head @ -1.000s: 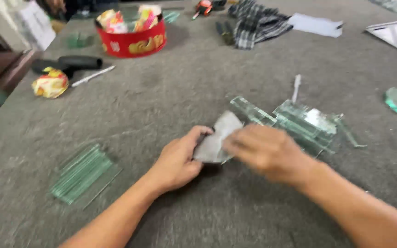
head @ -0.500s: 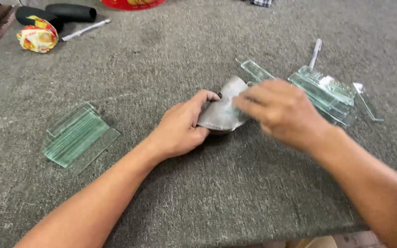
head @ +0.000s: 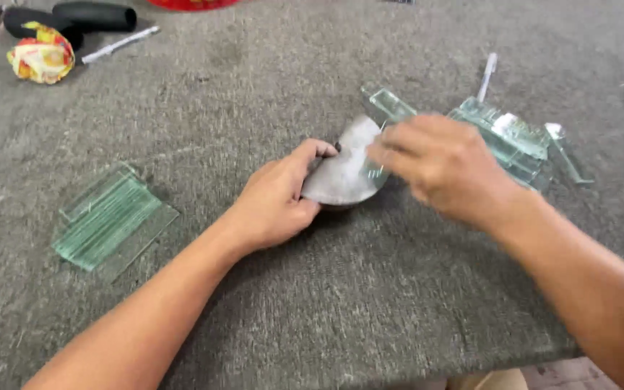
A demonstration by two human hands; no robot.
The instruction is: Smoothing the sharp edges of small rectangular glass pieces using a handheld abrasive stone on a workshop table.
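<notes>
Head view. My left hand [head: 283, 198] clamps the grey half-round stone [head: 344, 170] flat on the grey felt table [head: 254, 87], thumb and fingers closed on its left edge, as half a second ago. My right hand [head: 442, 162] (blurred) pinches a narrow glass strip [head: 380, 137] across the stone's right side; it sits slightly lower than before. Stacked glass strips [head: 106, 220] lie well left, a second glass pile [head: 507, 137] just beyond my right hand. Framing closer than a second ago: the red bowl [head: 193, 3] is nearly cropped out.
</notes>
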